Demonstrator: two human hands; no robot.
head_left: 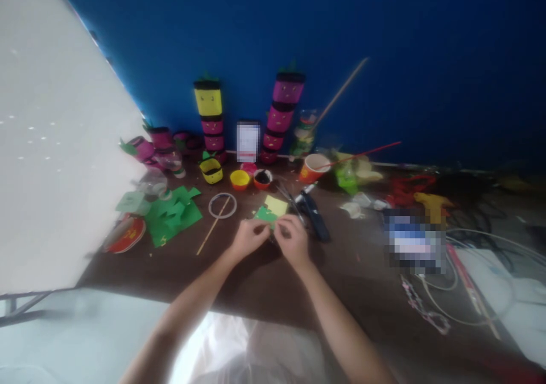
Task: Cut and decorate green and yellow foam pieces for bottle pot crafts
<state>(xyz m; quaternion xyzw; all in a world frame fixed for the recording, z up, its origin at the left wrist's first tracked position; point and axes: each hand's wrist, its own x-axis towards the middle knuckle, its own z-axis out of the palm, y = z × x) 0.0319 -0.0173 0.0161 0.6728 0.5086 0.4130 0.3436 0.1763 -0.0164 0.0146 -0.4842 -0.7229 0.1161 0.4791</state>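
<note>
My left hand (249, 238) and my right hand (292, 240) meet over the dark brown table (350, 276), fingertips together. Both pinch a small green paper piece (265, 215) that pokes out above the fingers. A yellow paper square (276, 205) lies just behind it. Scissors (289, 197) and a black glue gun (314, 213) rest right of my right hand. The picture is blurred, so the grip is hard to see in detail.
Stacked pink and yellow cup figures (209, 116) (281, 116) stand at the blue wall. Green paper scraps (173, 216), a tape ring (222, 205), a thin stick (212, 227), small bowls (240, 179), an orange cup (313, 168) and cables (469, 281) crowd the table. A white board (51, 145) leans at left.
</note>
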